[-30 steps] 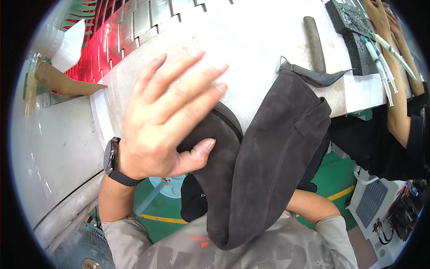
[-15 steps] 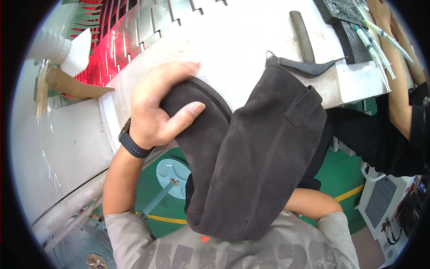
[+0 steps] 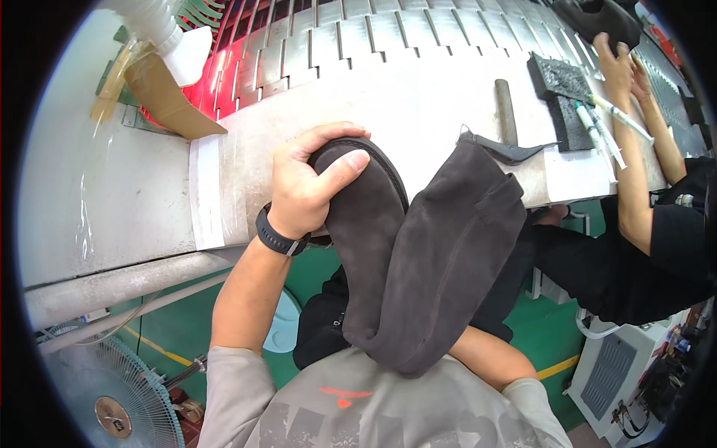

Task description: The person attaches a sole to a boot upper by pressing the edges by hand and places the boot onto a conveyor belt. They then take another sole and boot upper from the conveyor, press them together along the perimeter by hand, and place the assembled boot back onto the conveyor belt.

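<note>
A tall dark grey suede boot (image 3: 455, 239) lies across my lap, its folded-over shaft reaching up to the bench edge. My left hand (image 3: 314, 175) is closed round the rounded toe end, thumb on the near face and fingers over the far rim. A dark welt line runs along that rim. My right hand is hidden behind the boot; only the right forearm (image 3: 489, 357) shows, passing under the shaft. Beside the top of the shaft rests a hammer (image 3: 508, 112) with a wooden handle and a dark metal head.
The pale bench (image 3: 358, 97) borders a slatted metal conveyor (image 3: 418, 33). Dark foam blocks (image 3: 571, 123) and green-tipped syringes (image 3: 597, 134) lie at the right. Another person's hands (image 3: 620, 75) are near a dark shoe (image 3: 597, 22). A fan (image 3: 112, 388) stands lower left.
The view has shifted, showing more conveyor. My left hand and the toe end sit farther right in the picture, with the fingers closer round the toe. The other person's hands have come into view.
</note>
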`<state>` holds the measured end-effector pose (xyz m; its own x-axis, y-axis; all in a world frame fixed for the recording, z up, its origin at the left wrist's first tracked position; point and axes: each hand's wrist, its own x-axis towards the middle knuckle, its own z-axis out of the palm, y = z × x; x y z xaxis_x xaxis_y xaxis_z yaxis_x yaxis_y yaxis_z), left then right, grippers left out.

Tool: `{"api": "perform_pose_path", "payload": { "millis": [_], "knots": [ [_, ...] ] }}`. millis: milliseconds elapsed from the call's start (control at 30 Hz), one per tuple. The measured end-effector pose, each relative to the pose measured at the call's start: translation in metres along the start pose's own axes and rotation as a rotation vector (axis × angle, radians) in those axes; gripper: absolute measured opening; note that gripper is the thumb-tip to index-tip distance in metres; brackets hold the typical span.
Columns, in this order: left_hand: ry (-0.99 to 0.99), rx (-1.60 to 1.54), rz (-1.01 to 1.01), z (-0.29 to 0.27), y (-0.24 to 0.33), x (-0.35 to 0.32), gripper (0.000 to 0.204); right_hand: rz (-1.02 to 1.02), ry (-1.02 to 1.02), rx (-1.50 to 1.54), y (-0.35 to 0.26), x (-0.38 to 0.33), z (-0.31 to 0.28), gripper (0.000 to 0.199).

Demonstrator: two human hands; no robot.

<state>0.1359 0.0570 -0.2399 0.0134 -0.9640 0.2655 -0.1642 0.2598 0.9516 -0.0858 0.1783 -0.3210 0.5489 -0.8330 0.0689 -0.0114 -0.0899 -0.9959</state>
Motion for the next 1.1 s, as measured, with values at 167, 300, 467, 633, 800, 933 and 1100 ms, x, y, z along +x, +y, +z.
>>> {"api": "perform_pose_path", "payload": {
  "millis": [167,300,467,633,800,933,1100],
  "knots": [
    [0.102,-0.066,-0.318,-0.008,-0.012,0.000,0.038,0.034,-0.029,0.001,-0.025,-0.021,-0.016,0.082],
    [0.139,-0.781,-0.313,-0.031,-0.010,-0.031,0.065,0.041,-0.003,-0.076,-0.078,-0.020,-0.054,0.082],
    [0.242,0.206,-0.153,-0.065,-0.015,-0.087,0.046,-0.090,0.200,-0.330,-0.155,0.035,-0.093,0.081],
    [0.263,0.915,0.392,-0.050,-0.029,-0.086,0.028,-0.412,0.306,-0.377,-0.175,0.190,-0.122,0.059],
    [0.314,0.875,0.369,-0.052,-0.033,-0.087,0.026,-0.025,0.544,-0.287,-0.118,0.357,-0.175,0.047],
    [0.282,0.893,0.389,-0.052,-0.034,-0.084,0.026,0.096,0.657,-0.650,-0.024,0.414,-0.202,0.079],
    [0.298,0.943,0.404,-0.053,-0.033,-0.089,0.024,0.154,0.544,-0.786,0.002,0.401,-0.188,0.091]
  ]
}}
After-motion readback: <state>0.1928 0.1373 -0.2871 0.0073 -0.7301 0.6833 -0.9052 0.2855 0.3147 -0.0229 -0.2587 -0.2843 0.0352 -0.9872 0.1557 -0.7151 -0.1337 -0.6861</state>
